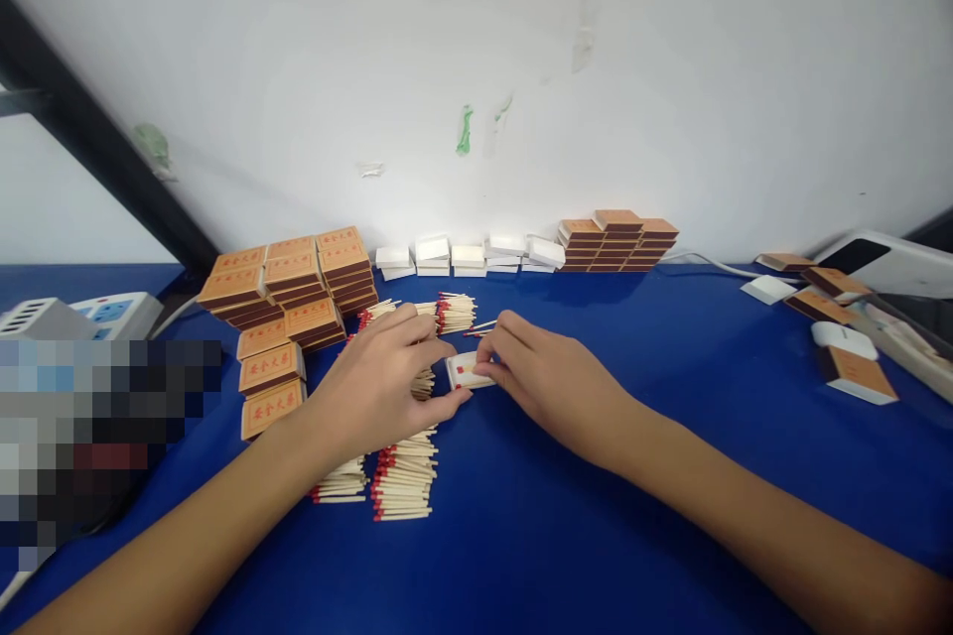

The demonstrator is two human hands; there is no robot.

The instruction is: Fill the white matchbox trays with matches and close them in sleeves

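A small white matchbox tray (456, 379) lies on the blue table between my hands, with a few red-headed matches in it. My left hand (387, 372) has thumb and forefinger around the tray's left end, holding it at the sides. At the tray's right part, the fingers of my right hand (547, 372) pinch together over the matches and cover much of them. Under and in front of my left hand lie piles of loose matches (406, 476), partly hidden by it. Beyond my right hand, a couple of stray matches (480, 327) rest on the table.
Stacked orange matchboxes (287, 273) stand at the left, with more matchboxes (617, 243) against the wall. White trays (469, 258) line the wall between them. Loose matchboxes (860, 375) and a white earphone case (845, 339) lie at right. A power strip (111, 313) sits far left.
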